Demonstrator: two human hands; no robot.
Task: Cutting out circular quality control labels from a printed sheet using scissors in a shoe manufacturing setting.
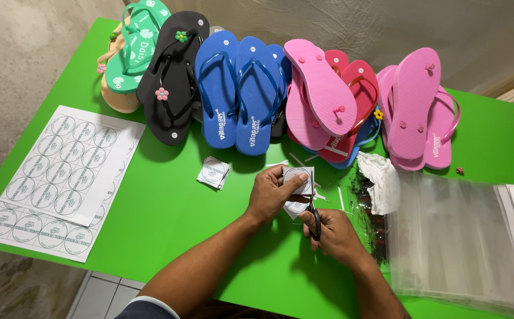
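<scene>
Head view of two bare hands at work over a green table (168, 218). The left hand (271, 195) pinches a small square paper label (300, 177) printed with a round emblem, thumb on its face and fingers behind; the right hand (332, 231) is closed through the handles of dark scissors (314, 220), whose blades run up and slightly leftward from that grip into the label's lower edge. The label thus lies just above and to the left of the scissor grip, with the left hand the nearer of the two to it (the blade tips are hidden under the paper, so how far they stand apart cannot be told). A small stack of cut labels (214, 173) lies left of the left hand, and uncut printed sheets (62, 177) well beyond. Clear plastic bags (458, 236) lie right of the scissor hand, cut off by the frame; a row of flip-flops (257, 94) lies beyond both hands.
</scene>
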